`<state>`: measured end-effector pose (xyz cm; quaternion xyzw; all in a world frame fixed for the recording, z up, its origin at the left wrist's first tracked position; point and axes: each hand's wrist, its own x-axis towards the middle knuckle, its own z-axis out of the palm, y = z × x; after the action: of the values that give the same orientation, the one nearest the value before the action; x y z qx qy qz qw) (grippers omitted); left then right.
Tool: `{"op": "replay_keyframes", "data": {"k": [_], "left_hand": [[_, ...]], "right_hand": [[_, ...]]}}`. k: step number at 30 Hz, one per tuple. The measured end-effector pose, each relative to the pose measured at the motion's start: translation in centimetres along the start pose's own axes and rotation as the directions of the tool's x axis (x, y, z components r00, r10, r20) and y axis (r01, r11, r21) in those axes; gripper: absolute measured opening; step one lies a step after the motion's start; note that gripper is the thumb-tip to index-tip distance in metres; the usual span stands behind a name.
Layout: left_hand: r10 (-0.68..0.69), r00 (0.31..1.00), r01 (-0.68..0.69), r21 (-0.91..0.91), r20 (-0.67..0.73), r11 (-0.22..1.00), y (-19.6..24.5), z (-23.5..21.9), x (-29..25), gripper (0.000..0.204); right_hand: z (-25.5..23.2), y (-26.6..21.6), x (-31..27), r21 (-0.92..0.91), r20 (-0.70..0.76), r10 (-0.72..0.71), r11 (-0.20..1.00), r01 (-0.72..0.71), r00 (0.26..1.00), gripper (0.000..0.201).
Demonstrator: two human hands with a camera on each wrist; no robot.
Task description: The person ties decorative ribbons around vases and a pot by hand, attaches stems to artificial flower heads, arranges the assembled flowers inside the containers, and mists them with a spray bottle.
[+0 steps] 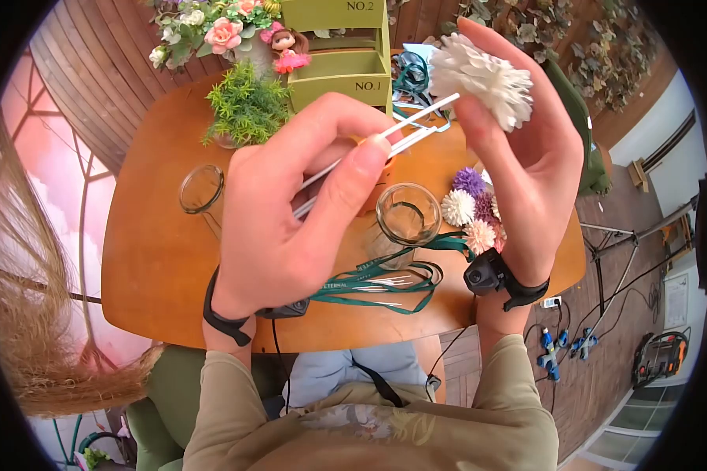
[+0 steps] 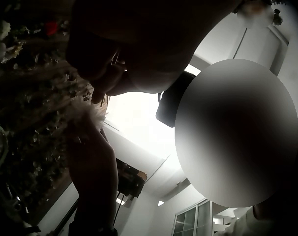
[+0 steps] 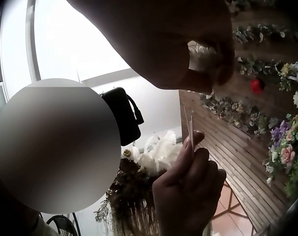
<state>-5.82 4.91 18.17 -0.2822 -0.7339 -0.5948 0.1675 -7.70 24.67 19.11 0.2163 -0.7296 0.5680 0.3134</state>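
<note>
My left hand (image 1: pixel 298 204) pinches thin white sticks (image 1: pixel 420 118) between thumb and curled index finger, their ends pointing up to the right. My right hand (image 1: pixel 526 157) holds a white artificial flower head (image 1: pixel 483 78) between thumb and fingers, just right of the stick tips. In the left wrist view the flower (image 2: pixel 87 115) lies by the dark right hand (image 2: pixel 92 162). The right wrist view shows the left hand (image 3: pixel 188 182) with the sticks (image 3: pixel 191 130) upright; the flower (image 3: pixel 202 55) is partly hidden by the right hand (image 3: pixel 173 44).
On the wooden table (image 1: pixel 157 275) stand two glass jars (image 1: pixel 408 214) (image 1: pixel 202 189), a green plant (image 1: pixel 247 106) and a green drawer box (image 1: pixel 342 74). Pompom flowers (image 1: pixel 469 182) lie at the right. Green ribbon (image 1: pixel 424 290) with white sticks lies near the front edge.
</note>
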Motion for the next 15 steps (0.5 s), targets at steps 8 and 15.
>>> {"op": "replay_keyframes", "data": {"k": [8,15], "left_hand": [[0.057,0.998,-0.055,0.122,-0.012,0.991,0.9,-0.2,-0.8,0.015],[0.187,0.982,-0.179,0.234,-0.013,0.956,0.4,-0.2,-0.7,0.007]], "right_hand": [[1.7,-2.1,-0.5,0.316,-0.152,0.131,0.946,-0.078,0.980,0.053],[0.5,0.0,-1.2,0.326,0.061,-0.107,0.942,0.081,0.992,0.049]]}}
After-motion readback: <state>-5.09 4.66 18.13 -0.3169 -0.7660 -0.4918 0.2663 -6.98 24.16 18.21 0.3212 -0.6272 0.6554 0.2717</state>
